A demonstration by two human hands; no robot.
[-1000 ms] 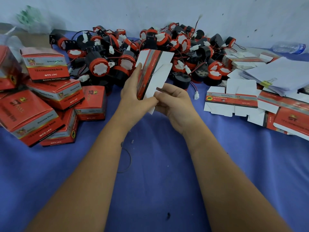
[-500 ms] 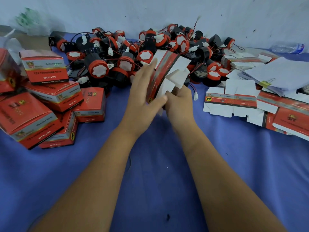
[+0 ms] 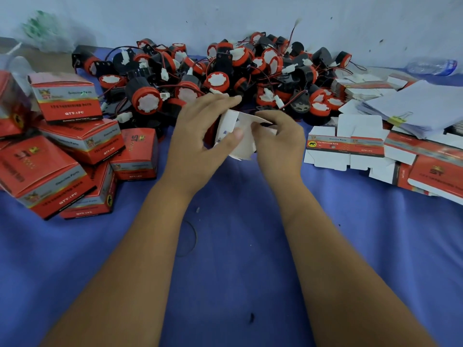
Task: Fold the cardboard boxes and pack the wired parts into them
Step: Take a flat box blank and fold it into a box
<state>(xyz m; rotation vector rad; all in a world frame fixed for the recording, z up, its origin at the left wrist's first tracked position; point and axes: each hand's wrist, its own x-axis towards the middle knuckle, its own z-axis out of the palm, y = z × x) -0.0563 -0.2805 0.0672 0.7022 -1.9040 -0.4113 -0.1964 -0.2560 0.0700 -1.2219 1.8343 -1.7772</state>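
A half-folded cardboard box (image 3: pixel 234 132) is held up between two hands, just above the blue table (image 3: pixel 238 246) and near the middle of the scene. Mostly its white inside is seen. The left hand (image 3: pixel 200 136) is wrapped around the left side of the box, with the thumb pressed on the white card and the fingers stretched over the far edge. The right hand (image 3: pixel 280 139) is curled at the right side of the box, and a white flap is pinched in its grip.

Just behind the hands, along the far wall, a big pile of wired parts (image 3: pixel 225 76) is spread out (black and red round pieces with thin red and black wires and small white plugs).

On the left, a heap of finished boxes (image 3: pixel 72 146) is stacked, red with a grey stripe, some tilted. On the right, flat unfolded boxes (image 3: pixel 350 149) are laid out, white and red. Farther right, a stack of white papers (image 3: pixel 421 106) is held by a yellow clip (image 3: pixel 398 118). A clear plastic bottle (image 3: pixel 431 66) is lying at the far right by the wall.
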